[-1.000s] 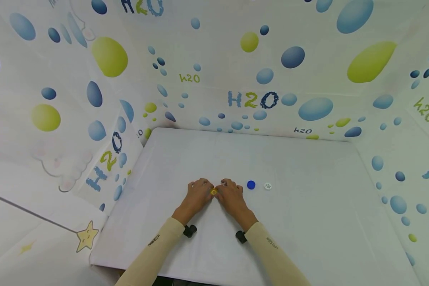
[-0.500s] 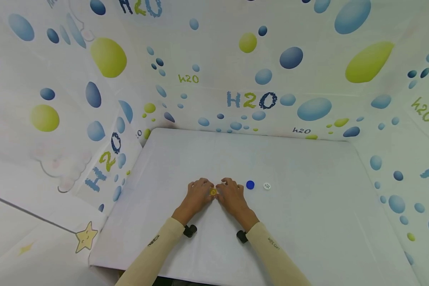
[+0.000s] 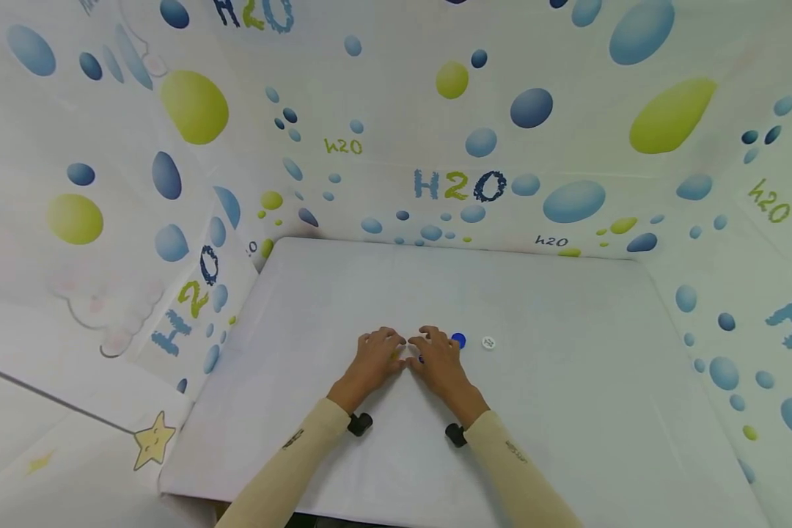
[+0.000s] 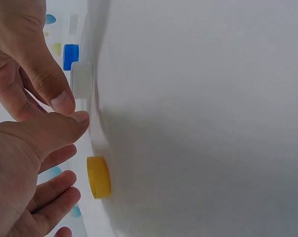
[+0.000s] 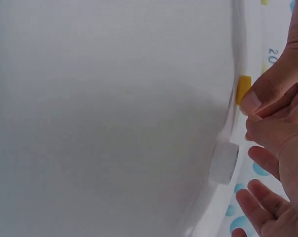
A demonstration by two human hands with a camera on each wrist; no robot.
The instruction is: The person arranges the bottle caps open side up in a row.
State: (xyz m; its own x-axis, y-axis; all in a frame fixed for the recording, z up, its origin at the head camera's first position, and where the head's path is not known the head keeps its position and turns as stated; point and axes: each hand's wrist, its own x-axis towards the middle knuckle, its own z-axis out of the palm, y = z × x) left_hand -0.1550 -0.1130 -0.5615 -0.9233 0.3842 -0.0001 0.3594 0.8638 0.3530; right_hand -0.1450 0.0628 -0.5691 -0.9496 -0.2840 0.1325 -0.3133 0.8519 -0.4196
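In the head view my left hand and right hand arch close together over the white table. The wrist views show both thumb tips nearly meeting, with nothing visibly pinched. A yellow bottle cap stands on the table by my left fingers; the head view mostly hides it behind that hand. Beside my right hand is a white bottle cap, apart from the thumb; in the head view a small dark blue patch shows there. A blue cap lies just beyond my right fingers, partly covered by them.
Right of the blue cap lies another white cap with a mark on top. The table is covered in white cloth. Printed wall sheets enclose its back and sides. A dark wrist camera sits at each cuff.
Both hands have shifted slightly right. The yellow cap, seen between the hands before, is now mostly behind the left one. The right hand partly covers the blue cap, and a dark blue patch appears beneath it.
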